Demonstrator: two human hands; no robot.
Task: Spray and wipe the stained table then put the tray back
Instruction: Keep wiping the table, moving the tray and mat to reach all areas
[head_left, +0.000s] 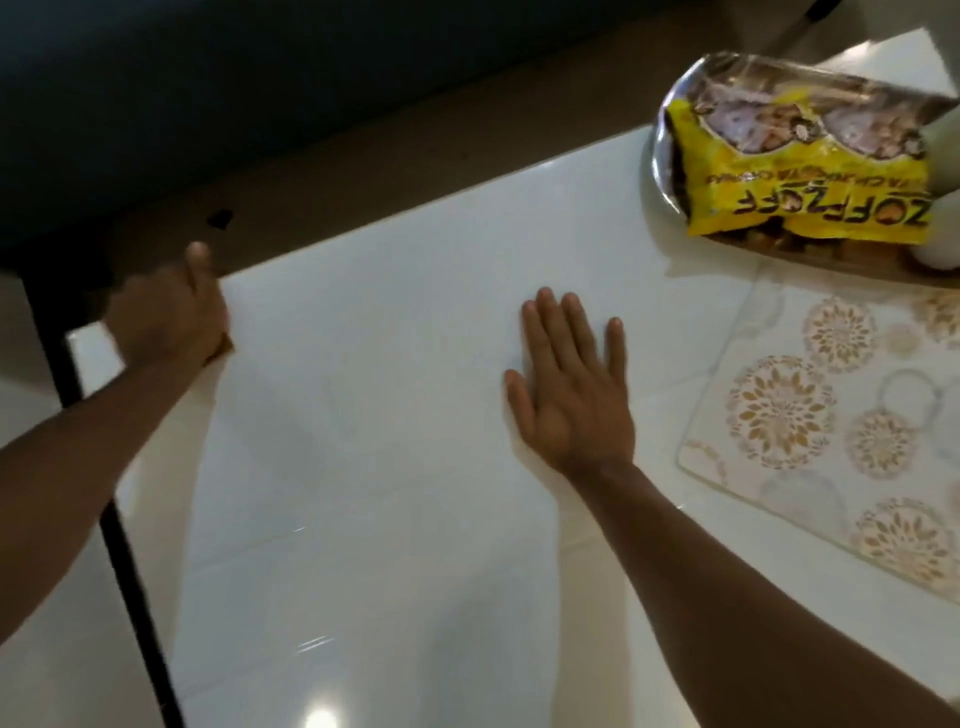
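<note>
Fingers straight, the right hand (571, 387) lies flat on the glossy white worktop (363, 467); the left hand (169, 317) grips its left edge. Steel tray (662, 161) holding a yellow snack bag (810, 176) sits at the far right corner.

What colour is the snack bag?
Yellow, with dark letters, in the head view: bag.

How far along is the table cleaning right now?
The white table shows no stain, so wiping looks done or nearly so. No spray bottle or cloth is in view. The right hand lies flat on the top; the left hand holds the table's corner. The tray with the yellow snack bag sits at the far right, possibly not yet returned.
</note>
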